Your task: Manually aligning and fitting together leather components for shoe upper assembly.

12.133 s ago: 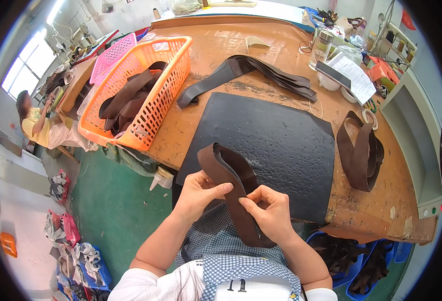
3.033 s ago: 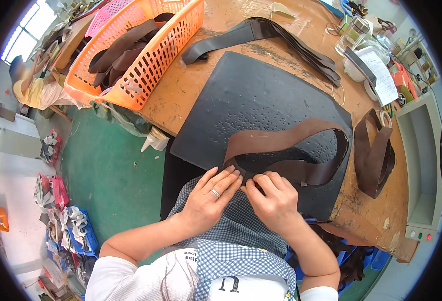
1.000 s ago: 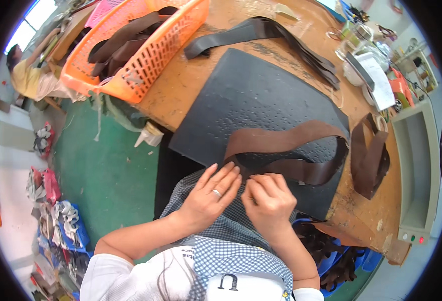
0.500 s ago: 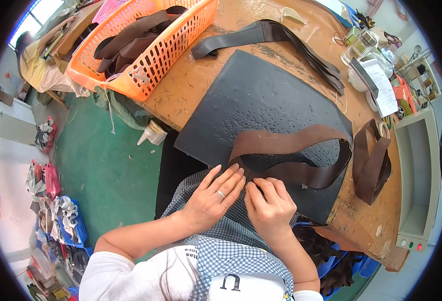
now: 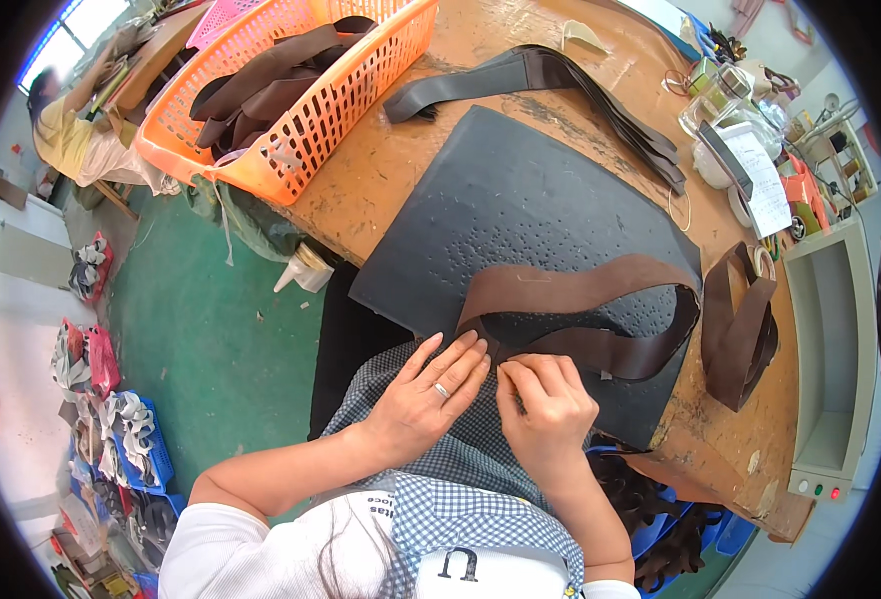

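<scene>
A brown leather-like strap (image 5: 580, 284) lies in a loop on the dark pitted mat (image 5: 415, 235), its ends meeting at the mat's near edge. My left hand (image 5: 416, 391) rests flat on the strap there, fingers stretched out, a ring on one of them. Just to its right, my right hand (image 5: 548, 407) is closed in a pinch where the strap's ends meet. Its fingertips hide whatever is between them.
An orange basket (image 5: 305, 140) of brown straps stands at the far left of the wooden table (image 5: 520, 22). Dark straps (image 5: 600, 85) lie beyond the mat, and another coiled brown strap (image 5: 735, 344) right of it. A grey metal box (image 5: 828, 369) stands at the right edge.
My right hand has shifted slightly right and toward me, still pinched. My left hand stays flat on the strap, and the loop lies almost as before.
</scene>
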Available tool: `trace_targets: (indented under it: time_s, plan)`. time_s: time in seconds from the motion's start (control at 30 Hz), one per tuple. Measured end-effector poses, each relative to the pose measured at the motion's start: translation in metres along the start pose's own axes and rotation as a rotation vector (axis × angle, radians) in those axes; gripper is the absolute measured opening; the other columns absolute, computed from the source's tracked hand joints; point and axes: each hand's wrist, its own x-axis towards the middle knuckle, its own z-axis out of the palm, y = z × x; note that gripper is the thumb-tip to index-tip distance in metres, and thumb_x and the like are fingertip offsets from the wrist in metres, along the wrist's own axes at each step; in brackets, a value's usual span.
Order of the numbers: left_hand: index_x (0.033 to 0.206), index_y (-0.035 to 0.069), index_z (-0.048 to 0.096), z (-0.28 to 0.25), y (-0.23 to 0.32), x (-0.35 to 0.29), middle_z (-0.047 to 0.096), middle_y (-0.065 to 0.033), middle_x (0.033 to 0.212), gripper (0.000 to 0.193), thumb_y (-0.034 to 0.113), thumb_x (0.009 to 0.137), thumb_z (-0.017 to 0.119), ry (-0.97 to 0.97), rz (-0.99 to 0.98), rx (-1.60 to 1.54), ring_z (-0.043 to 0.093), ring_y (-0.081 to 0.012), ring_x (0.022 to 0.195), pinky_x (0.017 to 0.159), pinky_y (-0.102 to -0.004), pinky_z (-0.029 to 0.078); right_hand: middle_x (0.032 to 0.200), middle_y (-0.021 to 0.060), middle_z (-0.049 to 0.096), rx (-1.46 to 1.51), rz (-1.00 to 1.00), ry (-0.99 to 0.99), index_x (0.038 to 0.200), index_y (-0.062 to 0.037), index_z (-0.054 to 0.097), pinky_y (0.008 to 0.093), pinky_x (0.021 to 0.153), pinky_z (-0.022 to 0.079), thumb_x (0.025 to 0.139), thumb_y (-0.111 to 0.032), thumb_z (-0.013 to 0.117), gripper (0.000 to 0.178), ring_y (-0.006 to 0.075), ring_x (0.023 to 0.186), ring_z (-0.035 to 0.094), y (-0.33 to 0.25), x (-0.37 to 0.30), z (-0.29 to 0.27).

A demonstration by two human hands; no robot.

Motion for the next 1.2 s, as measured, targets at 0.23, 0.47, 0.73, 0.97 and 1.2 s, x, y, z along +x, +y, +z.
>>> trace_targets:
  time_s: [0.23,0.47,0.73,0.97,1.2]
  plan:
    - [0.128,-0.003,0.059,0.001,-0.005,-0.003,0.055,-0.0173,0.139,0.046,-0.001,0.082,0.06,0.029,-0.009,-0.079,0.049,-0.0308,0.135,0.115,-0.0502,0.032,0.087,0.0044,0.066,-0.049,0.017,0.013,0.083,-0.005,0.07,0.0331,0.062,0.053,0.071,-0.006,0.079,0.015,0.0226,0.078,0.064,-0.006,-0.003,0.004]
    - [0.127,-0.003,0.059,0.0,-0.007,-0.002,0.055,-0.0169,0.139,0.045,-0.002,0.083,0.06,0.033,0.0,-0.103,0.049,-0.0303,0.136,0.115,-0.0499,0.032,0.09,0.0056,0.066,-0.045,0.077,0.019,0.083,-0.0045,0.07,0.0347,0.064,0.053,0.072,-0.006,0.077,0.013,0.0243,0.081,0.063,-0.013,-0.005,0.006]
    - [0.127,-0.002,0.06,0.005,-0.008,-0.005,0.056,-0.0158,0.138,0.044,-0.002,0.083,0.061,0.072,-0.005,-0.112,0.049,-0.0298,0.135,0.115,-0.049,0.033,0.086,0.006,0.062,-0.114,0.185,0.004,0.078,-0.0047,0.065,0.0372,0.062,0.05,0.073,-0.007,0.076,0.013,0.0256,0.079,0.06,-0.022,-0.001,0.012]
    - [0.126,-0.002,0.06,0.004,-0.009,-0.003,0.057,-0.0154,0.138,0.044,-0.003,0.082,0.061,0.083,-0.002,-0.145,0.05,-0.0301,0.135,0.115,-0.0485,0.033,0.085,0.0072,0.059,-0.189,0.294,-0.023,0.079,-0.0049,0.063,0.0397,0.065,0.05,0.072,-0.009,0.074,0.014,0.0277,0.079,0.059,-0.031,0.008,0.014]
    - [0.128,-0.002,0.058,0.003,-0.011,-0.003,0.056,-0.0168,0.138,0.047,-0.004,0.081,0.061,0.082,0.012,-0.15,0.05,-0.0308,0.135,0.115,-0.0487,0.033,0.082,0.0086,0.06,-0.242,0.27,0.004,0.077,-0.0032,0.063,0.039,0.065,0.052,0.071,-0.005,0.072,0.011,0.0282,0.076,0.061,-0.026,0.006,0.016]
